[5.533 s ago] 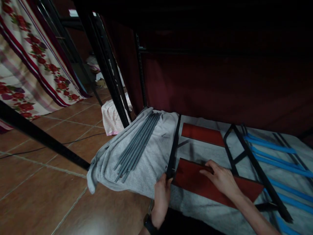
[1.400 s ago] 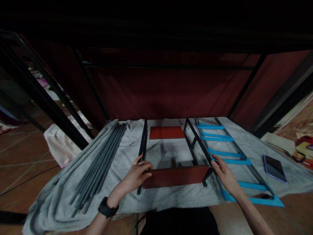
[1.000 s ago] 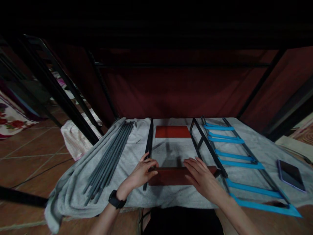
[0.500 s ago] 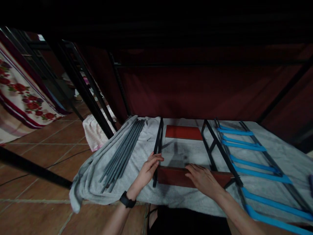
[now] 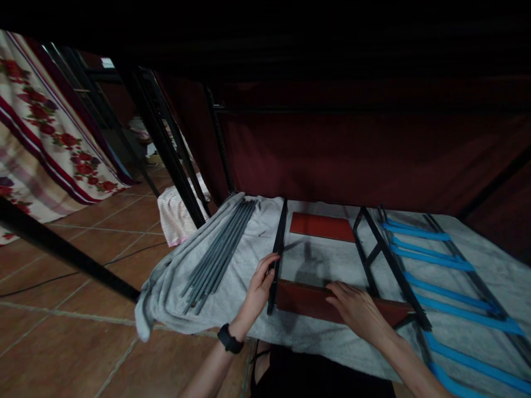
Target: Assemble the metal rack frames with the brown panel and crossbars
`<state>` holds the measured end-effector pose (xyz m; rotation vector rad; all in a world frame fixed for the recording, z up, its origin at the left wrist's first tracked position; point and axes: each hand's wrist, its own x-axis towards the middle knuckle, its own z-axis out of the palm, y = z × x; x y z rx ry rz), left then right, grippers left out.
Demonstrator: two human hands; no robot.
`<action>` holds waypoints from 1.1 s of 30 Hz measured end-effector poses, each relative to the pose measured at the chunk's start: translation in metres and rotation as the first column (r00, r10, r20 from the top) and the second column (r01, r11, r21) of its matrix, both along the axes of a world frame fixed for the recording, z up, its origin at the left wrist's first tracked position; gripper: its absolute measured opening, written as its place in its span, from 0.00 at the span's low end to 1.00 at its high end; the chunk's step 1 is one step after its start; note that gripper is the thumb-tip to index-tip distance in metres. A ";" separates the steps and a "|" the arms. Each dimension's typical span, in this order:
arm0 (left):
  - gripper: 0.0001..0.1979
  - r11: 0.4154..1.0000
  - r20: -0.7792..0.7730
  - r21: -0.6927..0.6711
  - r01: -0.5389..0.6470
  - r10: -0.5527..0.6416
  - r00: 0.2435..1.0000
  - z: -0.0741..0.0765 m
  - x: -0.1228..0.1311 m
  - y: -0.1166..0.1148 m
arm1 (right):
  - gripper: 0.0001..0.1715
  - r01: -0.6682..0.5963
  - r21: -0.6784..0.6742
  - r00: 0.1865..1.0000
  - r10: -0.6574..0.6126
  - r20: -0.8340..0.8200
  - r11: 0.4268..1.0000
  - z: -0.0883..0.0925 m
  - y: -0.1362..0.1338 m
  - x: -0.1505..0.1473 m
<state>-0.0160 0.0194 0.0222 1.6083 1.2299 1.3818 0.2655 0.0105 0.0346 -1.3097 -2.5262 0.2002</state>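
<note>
My left hand (image 5: 260, 282), wearing a dark wristband, rests its outstretched fingertips against the left black metal side frame (image 5: 280, 237); it is open. My right hand (image 5: 360, 312) is closed over the upper edge of the near brown wooden board (image 5: 309, 301), its fingertips partly hidden behind it. That board stands on edge between the left frame and the right black side frame (image 5: 388, 260), which has a diagonal brace. Farther back, a reddish-brown board (image 5: 321, 226) spans the same two frames. The pieces lie on a grey blanket (image 5: 307, 257).
Several grey metal tubes (image 5: 222, 251) lie left of the frame. Black frames with blue straps (image 5: 452, 301) lie to the right. A black post (image 5: 174, 160) and bar (image 5: 70, 251) stand at the left, above the tiled floor (image 5: 99, 276). A dark overhang (image 5: 290, 38) crosses above.
The view has swung slightly left, so everything appears shifted to the right. Both hands stay at the same parts of the frame and near board, with only small finger movement.
</note>
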 end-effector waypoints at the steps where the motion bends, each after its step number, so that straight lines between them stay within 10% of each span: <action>1: 0.18 0.999 0.031 -0.018 -0.035 0.036 0.999 -0.002 0.002 -0.003 | 0.12 0.002 -0.002 1.000 -0.002 0.003 1.000 0.000 0.000 0.000; 13: 0.26 0.955 0.289 -0.294 -0.033 0.122 0.950 -0.019 0.000 -0.033 | 0.16 0.027 -0.026 0.999 -0.028 -0.043 0.999 -0.001 -0.003 0.003; 33: 0.16 0.953 0.393 -0.290 -0.087 0.202 0.897 -0.030 0.003 -0.027 | 0.19 0.095 -0.161 0.993 -0.106 -0.057 0.982 -0.016 -0.002 0.021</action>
